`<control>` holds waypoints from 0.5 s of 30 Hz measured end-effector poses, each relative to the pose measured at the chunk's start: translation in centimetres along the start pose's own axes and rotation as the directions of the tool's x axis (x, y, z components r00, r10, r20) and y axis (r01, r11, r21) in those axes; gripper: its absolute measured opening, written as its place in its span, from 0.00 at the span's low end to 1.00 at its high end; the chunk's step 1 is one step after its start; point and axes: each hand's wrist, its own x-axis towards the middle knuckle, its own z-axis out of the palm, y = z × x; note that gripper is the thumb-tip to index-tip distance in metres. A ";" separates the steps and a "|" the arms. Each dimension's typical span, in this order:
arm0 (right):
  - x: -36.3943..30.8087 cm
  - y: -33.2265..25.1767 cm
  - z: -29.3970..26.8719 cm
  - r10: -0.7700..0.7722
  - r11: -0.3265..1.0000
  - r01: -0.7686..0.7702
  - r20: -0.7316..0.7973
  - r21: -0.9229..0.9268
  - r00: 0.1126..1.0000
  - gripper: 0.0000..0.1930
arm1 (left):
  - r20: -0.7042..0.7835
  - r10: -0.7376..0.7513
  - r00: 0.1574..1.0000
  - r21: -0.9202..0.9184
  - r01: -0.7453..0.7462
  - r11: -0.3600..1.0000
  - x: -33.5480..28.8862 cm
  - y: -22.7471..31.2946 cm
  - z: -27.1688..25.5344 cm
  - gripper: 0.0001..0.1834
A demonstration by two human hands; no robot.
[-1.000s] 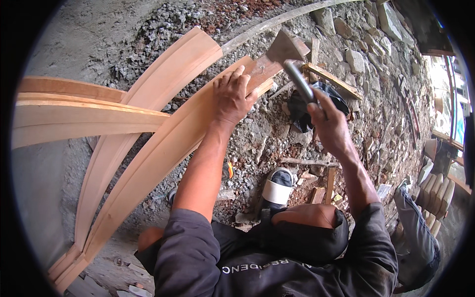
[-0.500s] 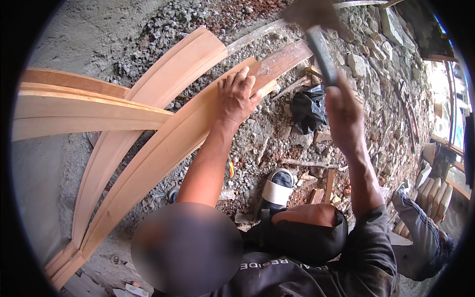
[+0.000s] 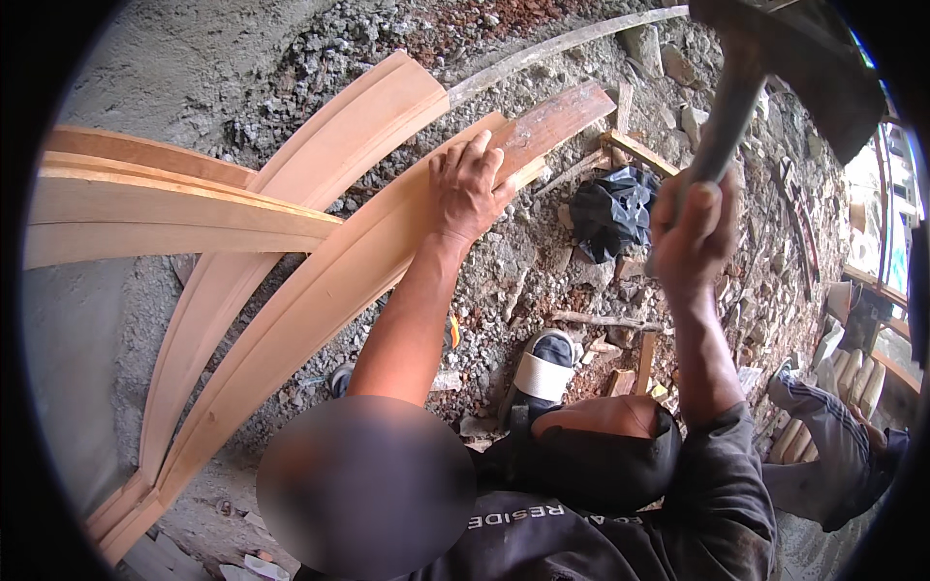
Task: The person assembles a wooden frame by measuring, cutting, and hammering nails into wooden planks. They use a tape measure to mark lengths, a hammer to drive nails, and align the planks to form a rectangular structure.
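Observation:
My left hand point(image 3: 467, 189) rests near the far end of a long pale wooden frame piece point(image 3: 320, 266), its fingers curled over the wood. Past my fingers, a darker reddish-brown end point(image 3: 557, 121) of wood sticks out. Raised at the right, my right hand point(image 3: 696, 228) is wrapped round the handle of a hatchet point(image 3: 814, 73). Its broad dark metal head is up at the top right, apart from the wood. Behind the near piece runs a second pale moulded piece point(image 3: 378, 107), and the two come together at the lower left.
Another wooden beam point(image 3: 165, 213) meets the frame from the left. Rubble and gravel point(image 3: 513, 257) cover the ground. A black plastic bag point(image 3: 612, 213) and wood scraps point(image 3: 644, 150) lie beyond my knees. Another person's leg point(image 3: 823, 426) shows at the right, near stacked pale bars point(image 3: 852, 382).
My right hand has swung the hatchet up and to the right, away from the reddish-brown end. My left hand stays on the wood. The other person at the right has shifted slightly.

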 end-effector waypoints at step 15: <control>-0.9 3.9 0.4 -0.176 0.983 0.167 -0.141 -0.069 0.974 0.24 | -0.010 0.010 1.000 -0.010 -0.010 1.000 0.7 0.3 0.4 0.21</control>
